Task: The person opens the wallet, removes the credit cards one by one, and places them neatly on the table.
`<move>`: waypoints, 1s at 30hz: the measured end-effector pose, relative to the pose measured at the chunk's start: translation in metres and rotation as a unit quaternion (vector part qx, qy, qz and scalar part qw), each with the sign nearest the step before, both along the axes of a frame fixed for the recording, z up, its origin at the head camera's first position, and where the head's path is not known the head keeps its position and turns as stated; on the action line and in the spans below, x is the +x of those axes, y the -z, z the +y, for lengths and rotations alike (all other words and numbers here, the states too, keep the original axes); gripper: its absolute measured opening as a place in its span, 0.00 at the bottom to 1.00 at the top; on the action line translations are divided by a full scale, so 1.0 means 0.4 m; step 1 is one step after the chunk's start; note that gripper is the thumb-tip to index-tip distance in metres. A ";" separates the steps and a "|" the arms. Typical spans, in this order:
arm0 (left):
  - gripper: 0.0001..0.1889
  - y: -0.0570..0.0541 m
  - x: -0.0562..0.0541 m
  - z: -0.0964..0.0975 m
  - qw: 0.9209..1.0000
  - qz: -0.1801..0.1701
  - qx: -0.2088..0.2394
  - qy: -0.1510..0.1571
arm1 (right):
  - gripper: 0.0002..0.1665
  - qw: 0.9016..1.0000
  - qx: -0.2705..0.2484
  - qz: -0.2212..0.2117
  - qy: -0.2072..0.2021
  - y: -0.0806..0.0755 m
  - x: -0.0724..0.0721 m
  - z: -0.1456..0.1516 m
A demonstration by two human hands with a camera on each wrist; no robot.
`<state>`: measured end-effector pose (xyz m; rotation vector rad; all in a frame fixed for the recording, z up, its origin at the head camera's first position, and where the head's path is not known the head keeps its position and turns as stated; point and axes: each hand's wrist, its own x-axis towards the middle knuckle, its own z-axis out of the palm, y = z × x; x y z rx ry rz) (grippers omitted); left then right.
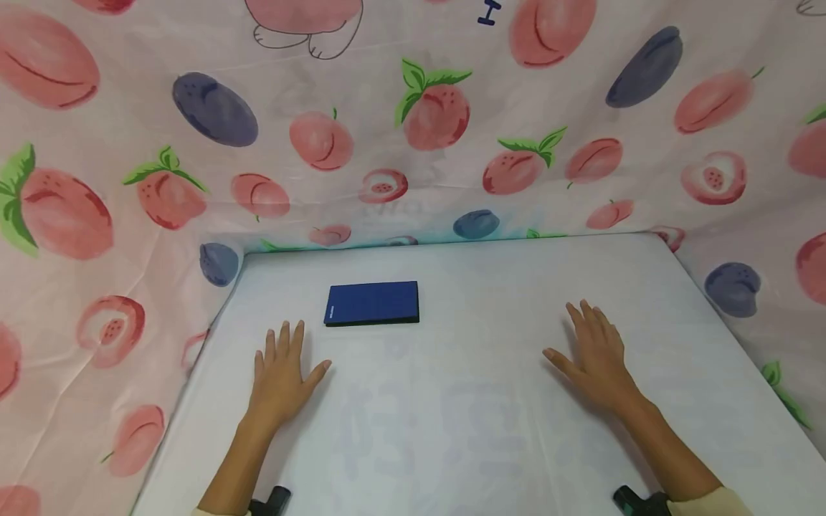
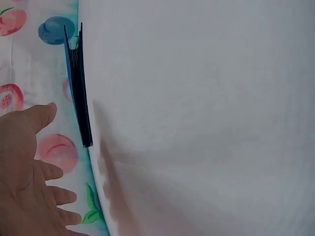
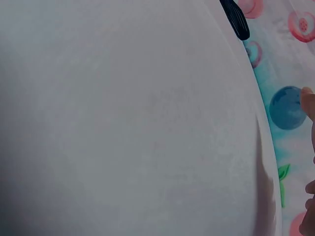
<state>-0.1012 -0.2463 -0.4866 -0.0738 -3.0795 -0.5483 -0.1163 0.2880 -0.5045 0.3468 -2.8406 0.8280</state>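
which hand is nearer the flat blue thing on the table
The left hand: its fingers are close to the flat blue item without touching it, whereas the right hand is much farther away.

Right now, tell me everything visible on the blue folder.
The blue folder is a thin rectangle: matte blue top, small pale lettering at its left end, dark edges. Edge-on, its covers part at one end; material unclear. It lies flat on the white tabletop, nearer the left hand than the right hand, touched by neither.
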 end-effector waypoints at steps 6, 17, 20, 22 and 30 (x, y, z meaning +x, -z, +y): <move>0.47 0.002 -0.011 -0.002 1.000 0.010 0.027 0.004 | 0.56 1.000 -0.005 -0.005 -0.015 -0.006 -0.018 -0.032; 0.46 -0.003 -0.038 0.008 0.998 0.000 0.065 -0.006 | 0.53 0.999 -0.013 -0.005 -0.042 -0.001 -0.045 -0.082; 0.45 -0.002 -0.048 0.012 0.997 -0.001 0.078 -0.009 | 0.53 0.999 -0.014 -0.006 -0.048 0.005 -0.052 -0.093; 0.45 -0.002 -0.054 0.015 0.996 -0.001 0.091 -0.009 | 0.52 0.998 -0.017 -0.008 -0.053 0.008 -0.054 -0.101; 0.45 0.004 -0.068 0.022 0.990 -0.007 0.137 -0.013 | 0.51 0.998 -0.007 -0.002 -0.068 0.011 -0.061 -0.140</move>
